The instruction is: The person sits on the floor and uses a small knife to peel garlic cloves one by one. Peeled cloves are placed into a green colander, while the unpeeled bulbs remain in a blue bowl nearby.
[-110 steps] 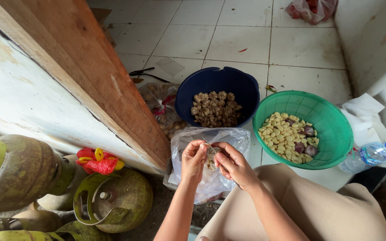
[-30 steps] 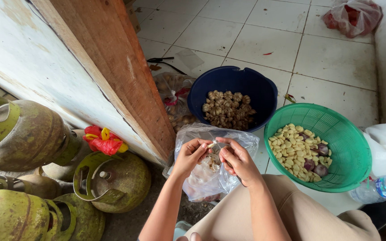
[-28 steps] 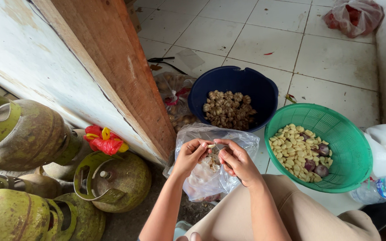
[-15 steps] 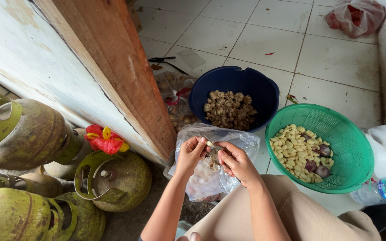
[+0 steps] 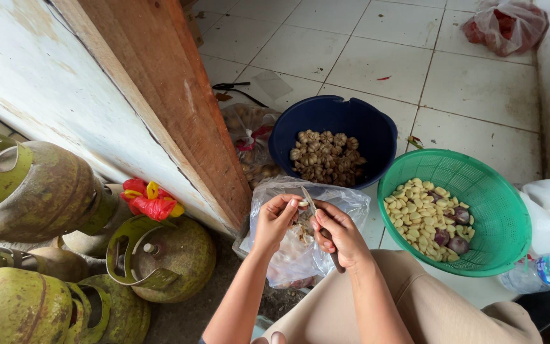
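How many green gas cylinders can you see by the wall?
4, perhaps more beyond the frame: one upper left, one beside the red plastic bag, one at the bottom-left corner, one partly hidden between them.

Body in view: two forearms, two hands, and the lap, all in the lower centre and lower right of the frame.

Left hand [image 5: 274,220]: bare, no glove, ring or wristband visible. Left forearm: bare along its whole visible length to the bottom edge; no sleeve shows.

Right hand [image 5: 340,236]: bare, no glove or jewellery visible. Right forearm: bare to the bottom edge; no cuff shows.

Lower garment [image 5: 440,306]: plain beige-tan cloth, smooth weave, without print, stripes or visible seams. It covers the lap from the lower centre to the lower right corner and folds softly over the knee.
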